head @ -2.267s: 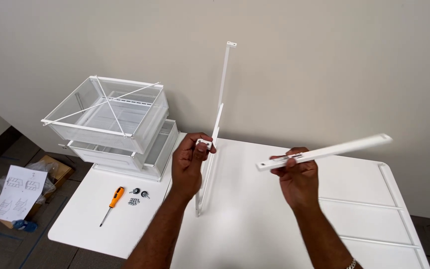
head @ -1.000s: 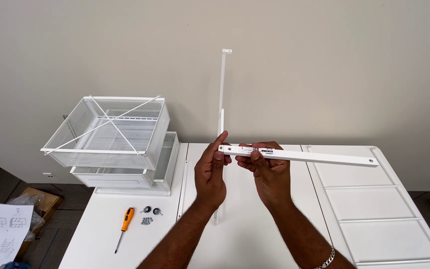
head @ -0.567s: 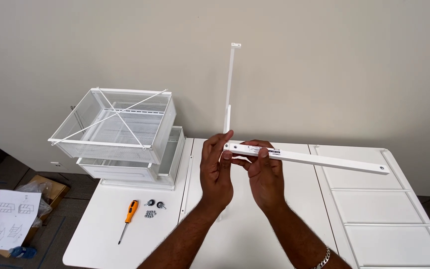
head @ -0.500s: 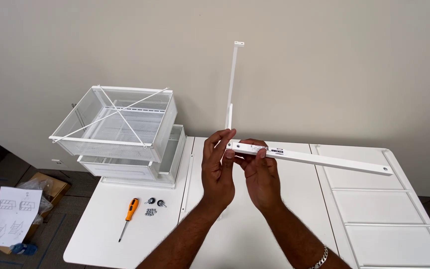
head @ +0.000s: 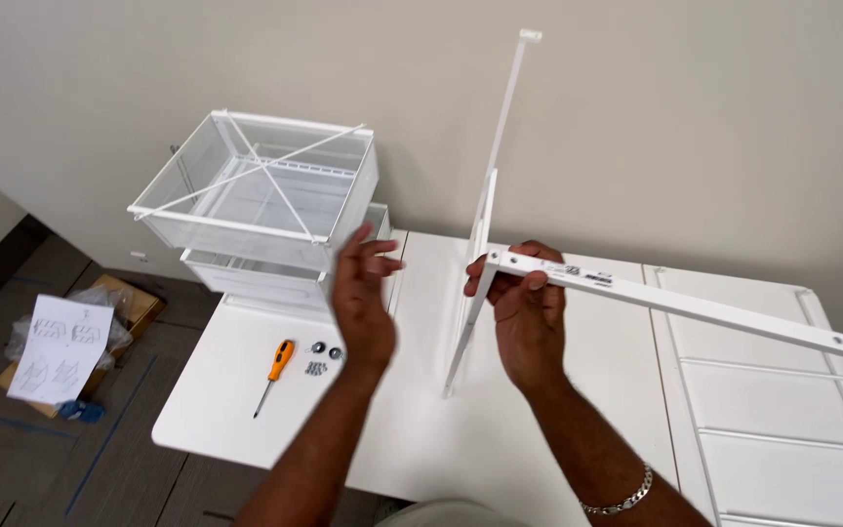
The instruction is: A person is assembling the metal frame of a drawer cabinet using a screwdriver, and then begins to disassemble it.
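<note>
Your right hand (head: pixel 529 312) grips the white bar (head: pixel 675 301) at frame centre against the upright post (head: pixel 488 210); your left hand (head: pixel 363 298) hangs open, empty.

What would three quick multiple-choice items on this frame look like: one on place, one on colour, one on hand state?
1. Where does the screwdriver lie?
A. on the white panel, left of the left hand
B. inside the top basket
C. on the floor by the paper sheet

2. What colour is the screwdriver's handle?
A. blue
B. orange
C. green

3. What is the left hand doing?
A. gripping the upright post
B. holding the screwdriver
C. open, holding nothing

Answers:
1 A: it rests on the white panel beside the small screws.
2 B: the handle is orange, the shaft metal.
3 C: its fingers are spread in the air, while the right hand holds the white rail against the upright post.
</note>
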